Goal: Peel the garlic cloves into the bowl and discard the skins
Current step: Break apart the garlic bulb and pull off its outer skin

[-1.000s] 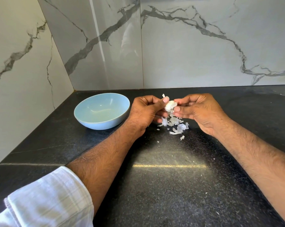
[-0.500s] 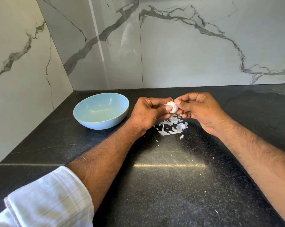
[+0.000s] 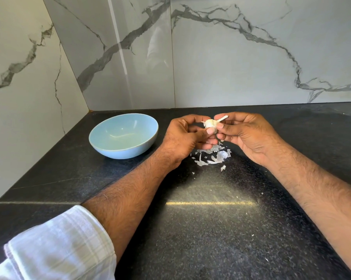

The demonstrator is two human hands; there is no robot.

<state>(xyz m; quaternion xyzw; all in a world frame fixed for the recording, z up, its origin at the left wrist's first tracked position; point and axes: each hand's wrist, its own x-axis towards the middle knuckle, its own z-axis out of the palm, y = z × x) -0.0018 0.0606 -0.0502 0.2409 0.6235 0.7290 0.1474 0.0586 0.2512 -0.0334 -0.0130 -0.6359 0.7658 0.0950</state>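
Marble walls are meeting at the far-left corner of a black tabletop (image 3: 211, 229), where a person is working a garlic bulb (image 3: 210, 123) above it, well in from the edges. Both grips are closing on the garlic: the left hand (image 3: 185, 136) is pinching it with thumb and fingers while the right hand (image 3: 245, 134) is holding its other side. Compared with a second ago, the stem is now pointing up toward the right hand, and the bulb is sitting slightly higher, suggesting the outer skin is coming away but no clove is free. Skins (image 3: 213, 156) are lying beneath the hands. A blue bowl (image 3: 123, 136) is waiting near the far-left corner, apparently holding no cloves. Fingers are hiding much of the garlic.
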